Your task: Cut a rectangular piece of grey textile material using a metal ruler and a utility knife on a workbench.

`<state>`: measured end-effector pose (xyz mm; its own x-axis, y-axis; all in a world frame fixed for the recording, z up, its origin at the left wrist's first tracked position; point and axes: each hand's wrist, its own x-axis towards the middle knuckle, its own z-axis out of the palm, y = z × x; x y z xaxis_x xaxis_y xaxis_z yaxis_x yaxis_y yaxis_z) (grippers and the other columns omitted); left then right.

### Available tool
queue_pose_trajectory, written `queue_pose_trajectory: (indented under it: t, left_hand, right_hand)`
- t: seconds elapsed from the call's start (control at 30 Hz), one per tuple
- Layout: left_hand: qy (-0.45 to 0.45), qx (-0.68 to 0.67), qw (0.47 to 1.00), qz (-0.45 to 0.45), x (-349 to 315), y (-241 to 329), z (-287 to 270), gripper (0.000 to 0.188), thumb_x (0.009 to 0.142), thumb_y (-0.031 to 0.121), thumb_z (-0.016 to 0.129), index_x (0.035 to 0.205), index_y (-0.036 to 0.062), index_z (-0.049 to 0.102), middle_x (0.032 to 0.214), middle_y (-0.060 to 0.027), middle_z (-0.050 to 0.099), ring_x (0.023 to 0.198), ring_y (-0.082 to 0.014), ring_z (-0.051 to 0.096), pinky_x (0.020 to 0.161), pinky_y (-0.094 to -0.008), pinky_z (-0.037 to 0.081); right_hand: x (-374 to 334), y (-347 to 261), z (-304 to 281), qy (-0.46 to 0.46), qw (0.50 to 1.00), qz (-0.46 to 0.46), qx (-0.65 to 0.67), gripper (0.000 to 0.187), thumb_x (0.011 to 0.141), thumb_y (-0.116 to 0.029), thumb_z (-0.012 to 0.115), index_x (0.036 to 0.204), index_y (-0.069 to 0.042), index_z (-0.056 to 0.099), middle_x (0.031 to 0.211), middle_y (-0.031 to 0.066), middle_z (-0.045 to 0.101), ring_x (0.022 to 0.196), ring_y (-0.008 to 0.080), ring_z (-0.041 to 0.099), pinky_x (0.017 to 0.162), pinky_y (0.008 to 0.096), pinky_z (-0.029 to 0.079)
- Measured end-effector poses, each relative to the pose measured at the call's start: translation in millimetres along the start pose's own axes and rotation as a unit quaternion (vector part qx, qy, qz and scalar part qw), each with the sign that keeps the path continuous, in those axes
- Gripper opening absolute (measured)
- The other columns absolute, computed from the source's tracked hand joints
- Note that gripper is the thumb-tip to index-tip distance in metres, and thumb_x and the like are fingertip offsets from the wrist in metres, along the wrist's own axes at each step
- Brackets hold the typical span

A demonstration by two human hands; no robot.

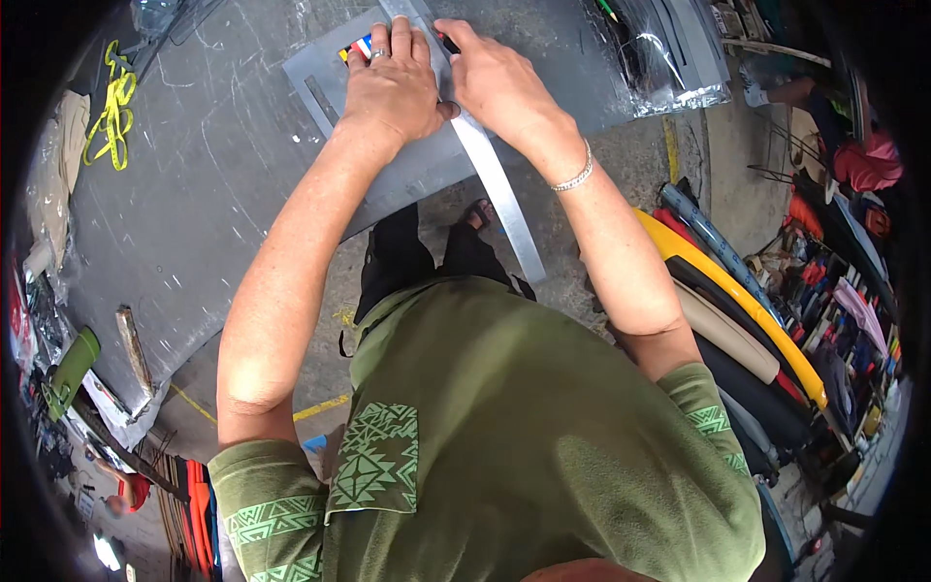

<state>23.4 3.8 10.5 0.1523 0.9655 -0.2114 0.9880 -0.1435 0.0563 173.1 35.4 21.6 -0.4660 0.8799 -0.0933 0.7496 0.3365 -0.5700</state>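
My left hand (396, 92) lies palm down with its fingers stretched flat on a grey sheet (315, 70). Its thumb reaches onto a long metal ruler (495, 189), which runs over the sheet and sticks out past the table's near edge. Close by on the right, my right hand (499, 92) is closed round a small black and red tool (448, 43) beside the ruler. Most of that tool is hidden, so its kind and tip do not show. Under my left fingers, a patch of red, blue and yellow print (357, 48) peeks out.
The scratched grey table (213, 194) spreads to the left, with a bundled yellow strap (114, 107) on it. Dark sheets in shiny plastic (669, 58) lie at the far right. Rolls of yellow (737, 291) and beige material (722, 330) stand at my right.
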Motion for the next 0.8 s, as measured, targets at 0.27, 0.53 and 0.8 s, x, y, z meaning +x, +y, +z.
queue_pose_trajectory:
  t: [0.27,0.53,0.8]
  left_hand:
    - [-0.075,0.028,0.997,-0.017,1.4,5.3,-13.3,0.105,0.084,0.060,0.073,0.154,-0.0070,0.033,0.162,-0.0239,0.030,0.152,-0.0411,0.027,0.121,-0.0605,0.028]
    - [0.188,-0.218,0.947,0.144,-7.1,-18.8,24.6,0.101,0.087,0.057,0.068,0.154,-0.0102,0.033,0.162,-0.0288,0.030,0.152,-0.0431,0.028,0.122,-0.0604,0.026]
    - [-0.103,0.028,0.994,-0.007,-1.6,7.9,-29.3,0.101,0.087,0.057,0.067,0.154,-0.0102,0.032,0.162,-0.0296,0.029,0.152,-0.0439,0.028,0.121,-0.0596,0.027]
  right_hand:
    - [-7.3,-10.5,-6.1,-0.029,0.999,0.022,-0.007,0.046,0.099,-0.010,0.050,0.144,-0.011,0.049,0.122,0.0247,0.068,0.114,0.0423,0.064,0.099,0.0510,0.051]
    - [-47.2,-6.6,-4.8,0.003,1.000,-0.001,0.003,0.042,0.098,-0.008,0.052,0.140,-0.008,0.051,0.104,0.0250,0.068,0.100,0.0450,0.067,0.088,0.0531,0.054]
    - [-89.1,-3.1,-12.3,-0.022,0.999,0.033,0.012,0.045,0.098,-0.006,0.052,0.142,-0.009,0.047,0.106,0.0252,0.068,0.099,0.0459,0.067,0.087,0.0542,0.054]
